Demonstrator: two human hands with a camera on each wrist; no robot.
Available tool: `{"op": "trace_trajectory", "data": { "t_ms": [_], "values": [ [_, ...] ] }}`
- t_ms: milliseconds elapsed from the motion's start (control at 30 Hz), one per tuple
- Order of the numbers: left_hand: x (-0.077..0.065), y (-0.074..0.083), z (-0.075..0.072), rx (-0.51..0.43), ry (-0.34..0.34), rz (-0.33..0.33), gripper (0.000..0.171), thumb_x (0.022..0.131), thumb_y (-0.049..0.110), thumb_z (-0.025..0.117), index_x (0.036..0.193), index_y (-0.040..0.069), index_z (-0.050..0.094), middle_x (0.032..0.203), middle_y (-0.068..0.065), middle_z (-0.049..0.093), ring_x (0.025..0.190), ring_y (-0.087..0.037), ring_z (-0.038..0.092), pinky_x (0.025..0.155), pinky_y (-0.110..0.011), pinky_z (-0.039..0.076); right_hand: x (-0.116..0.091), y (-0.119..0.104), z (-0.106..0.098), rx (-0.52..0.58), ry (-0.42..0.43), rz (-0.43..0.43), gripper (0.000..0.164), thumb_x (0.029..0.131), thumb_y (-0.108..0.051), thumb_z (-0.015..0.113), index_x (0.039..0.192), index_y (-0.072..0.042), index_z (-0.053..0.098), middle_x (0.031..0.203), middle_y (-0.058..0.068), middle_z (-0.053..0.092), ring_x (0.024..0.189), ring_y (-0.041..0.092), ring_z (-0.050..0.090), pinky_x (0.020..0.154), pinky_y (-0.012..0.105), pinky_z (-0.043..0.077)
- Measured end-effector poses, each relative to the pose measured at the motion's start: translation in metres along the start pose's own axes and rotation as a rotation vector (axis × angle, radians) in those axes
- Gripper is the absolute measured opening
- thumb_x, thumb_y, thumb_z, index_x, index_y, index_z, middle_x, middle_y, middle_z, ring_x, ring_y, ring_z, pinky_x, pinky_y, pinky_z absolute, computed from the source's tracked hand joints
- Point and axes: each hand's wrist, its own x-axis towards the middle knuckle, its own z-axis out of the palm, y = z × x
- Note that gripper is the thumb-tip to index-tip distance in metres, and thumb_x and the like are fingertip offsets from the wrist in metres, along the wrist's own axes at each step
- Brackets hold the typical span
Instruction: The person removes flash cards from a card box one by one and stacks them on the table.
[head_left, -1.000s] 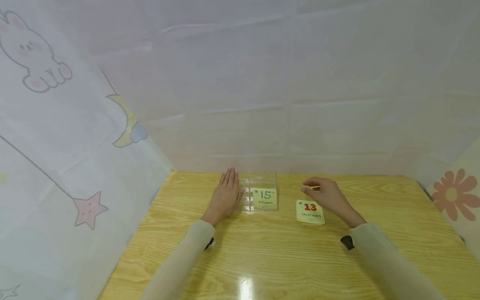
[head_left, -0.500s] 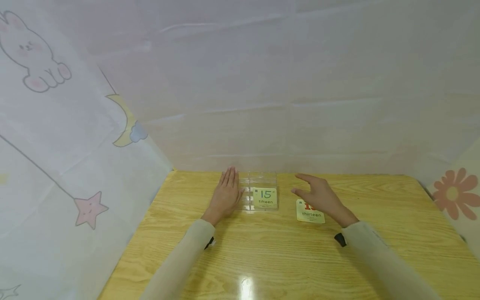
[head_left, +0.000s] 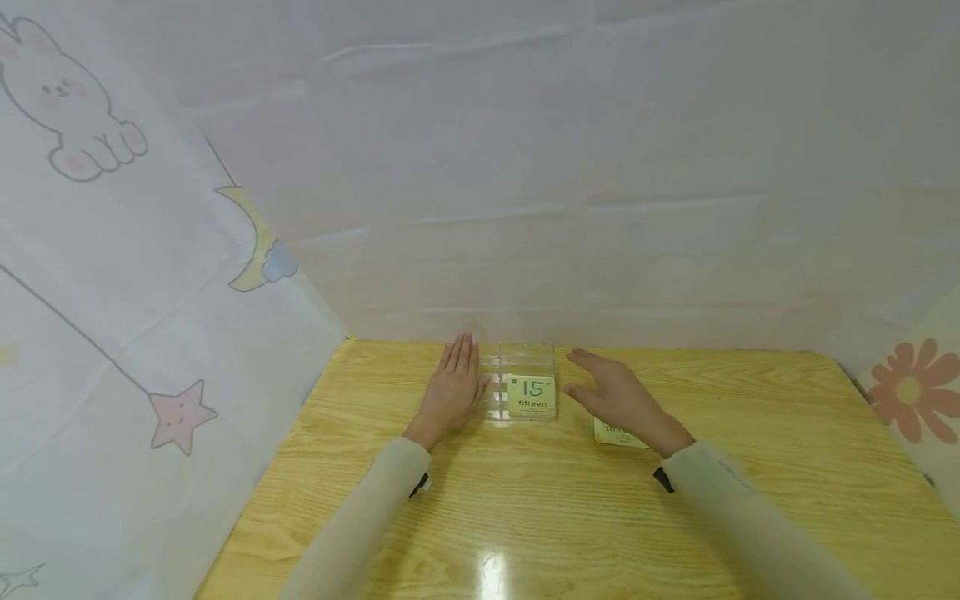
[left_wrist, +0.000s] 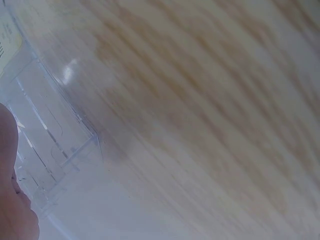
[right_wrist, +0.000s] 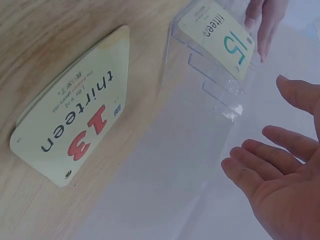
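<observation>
My left hand [head_left: 452,387] lies with straight fingers over the left side of a clear plastic divided box [head_left: 527,357] at the back of the table. A yellow flash card reading "15 fifteen" [head_left: 532,397] lies in the box's front right compartment. Just right of the box is my right hand [head_left: 621,397], its fingers loosely extended, thumb apart and nothing in its grasp. Below it, partly covered in the head view, sits a small stack of flash cards [right_wrist: 75,107] with "13 thirteen" on top.
The wooden table [head_left: 480,500] meets a pale fabric backdrop [head_left: 570,208] right behind the box. On the left, a side sheet [head_left: 247,400] with printed cartoon figures borders the table; another with a flower [head_left: 907,390] stands on the right.
My right hand has moved left toward the box, its fingers spreading from a near pinch to open. It now covers more of the thirteen card. The left hand stays in place.
</observation>
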Motion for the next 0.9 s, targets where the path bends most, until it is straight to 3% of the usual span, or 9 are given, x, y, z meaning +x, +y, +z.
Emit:
{"op": "trace_trajectory", "data": {
  "t_ms": [233, 667, 900],
  "values": [
    [0.000, -0.001, 0.000, 0.001, -0.001, 0.004, 0.073, 0.115, 0.046, 0.028, 0.165, -0.007, 0.019, 0.175, -0.026, 0.017, 0.165, -0.038, 0.018, 0.137, -0.049, 0.017, 0.002, -0.008, 0.013, -0.096, -0.005, -0.081, 0.065, 0.100, -0.027, 0.073, 0.153, 0.002, 0.050, 0.165, 0.027, 0.041, 0.128, 0.047, 0.064, 0.106, 0.059, 0.056],
    [0.000, -0.001, 0.001, 0.001, 0.001, 0.009, 0.073, 0.115, 0.046, 0.028, 0.165, -0.007, 0.019, 0.174, -0.027, 0.017, 0.164, -0.039, 0.018, 0.136, -0.050, 0.020, 0.004, -0.015, 0.033, -0.232, -0.033, -0.162, 0.070, 0.099, -0.028, 0.075, 0.154, 0.005, 0.047, 0.163, 0.026, 0.045, 0.145, 0.043, 0.052, 0.112, 0.056, 0.053],
    [-0.001, 0.000, 0.000, -0.013, 0.001, 0.004, 0.072, 0.115, 0.045, 0.030, 0.165, -0.007, 0.020, 0.175, -0.026, 0.015, 0.165, -0.038, 0.016, 0.137, -0.048, 0.015, 0.005, -0.015, 0.040, -0.335, -0.032, -0.225, 0.069, 0.100, -0.028, 0.074, 0.152, 0.009, 0.047, 0.161, 0.027, 0.046, 0.150, 0.041, 0.048, 0.115, 0.054, 0.050]
  ]
}}
